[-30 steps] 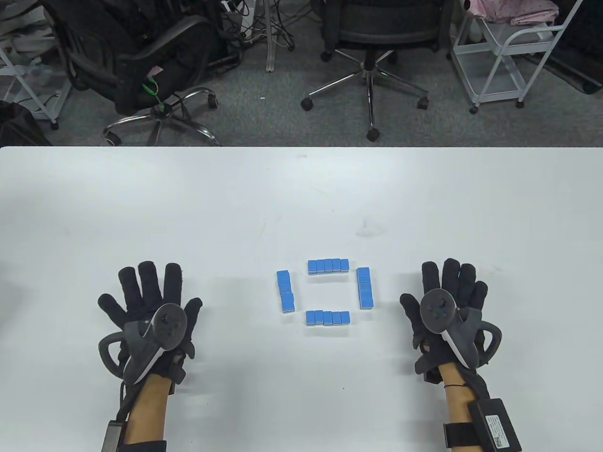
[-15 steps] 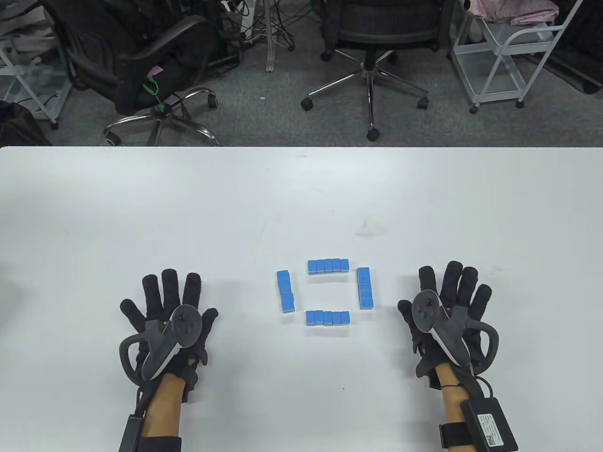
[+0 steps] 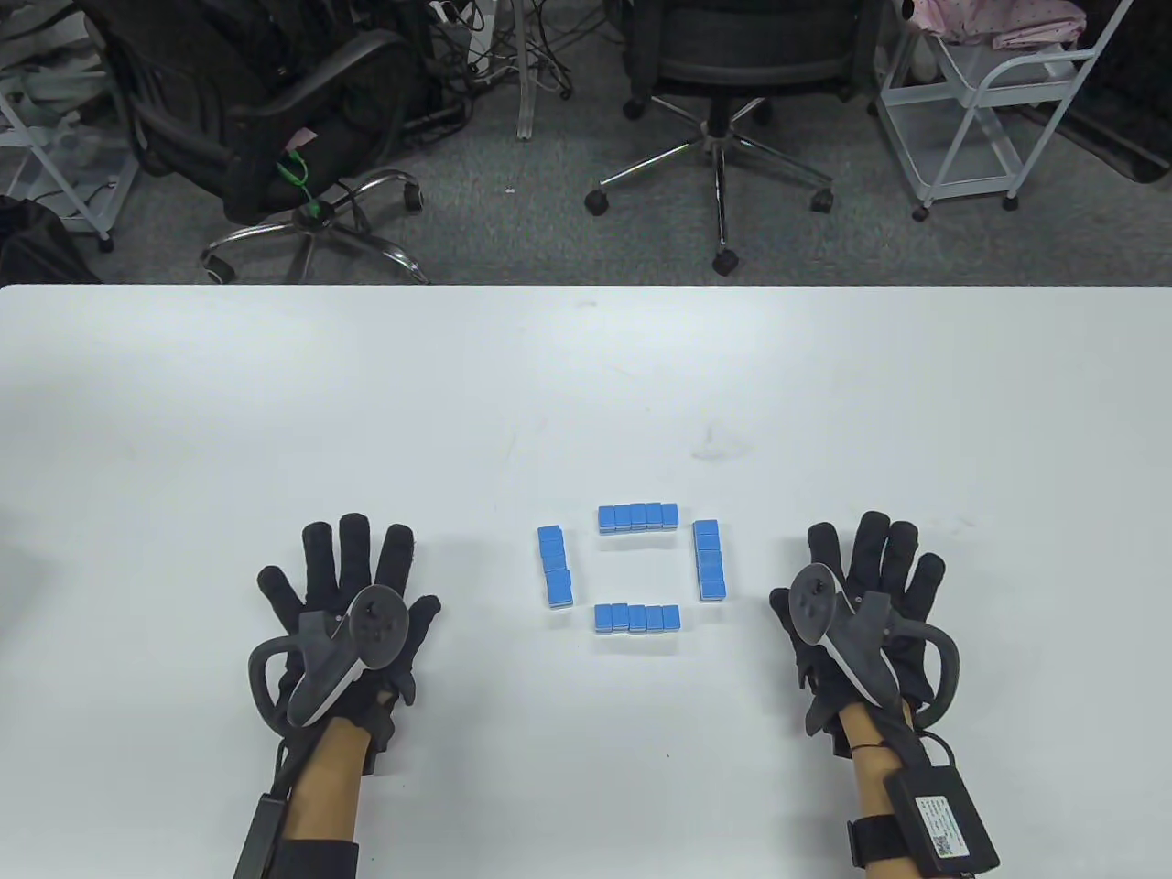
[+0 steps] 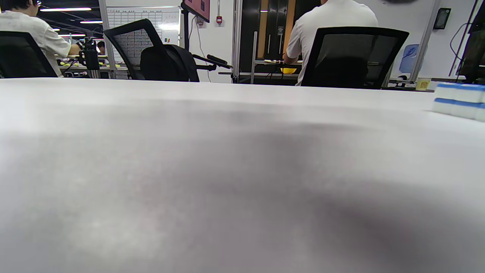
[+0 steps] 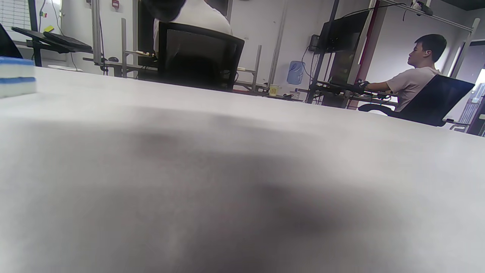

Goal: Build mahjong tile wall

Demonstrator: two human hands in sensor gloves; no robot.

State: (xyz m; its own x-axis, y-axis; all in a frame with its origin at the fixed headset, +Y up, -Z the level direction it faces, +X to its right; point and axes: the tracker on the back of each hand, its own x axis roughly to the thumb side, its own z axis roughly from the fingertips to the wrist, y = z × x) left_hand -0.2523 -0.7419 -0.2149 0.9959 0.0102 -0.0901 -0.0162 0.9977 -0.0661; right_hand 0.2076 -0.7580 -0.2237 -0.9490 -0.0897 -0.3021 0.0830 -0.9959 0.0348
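Table view: lying flat with fingers spread, holding nothing, left hand (image 3: pixel 352 609) and right hand (image 3: pixel 856 595) flanking square of blue-topped white mahjong tiles (image 3: pixel 634 568) on white table (image 3: pixel 586 385). Wrist views: showing tile stacks (image 4: pixel 459 100) (image 5: pixel 17 76) two high.

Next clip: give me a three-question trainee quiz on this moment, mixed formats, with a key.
1. True or false: the left hand grips a tile.
2. How many rows of blue tiles form the square on the table?
3. The right hand lies: A) on the tiles, B) beside the right row, apart from it, C) off the table.

Key: 1 false, its fingers are spread and hold nothing; 2 four; 3 B.
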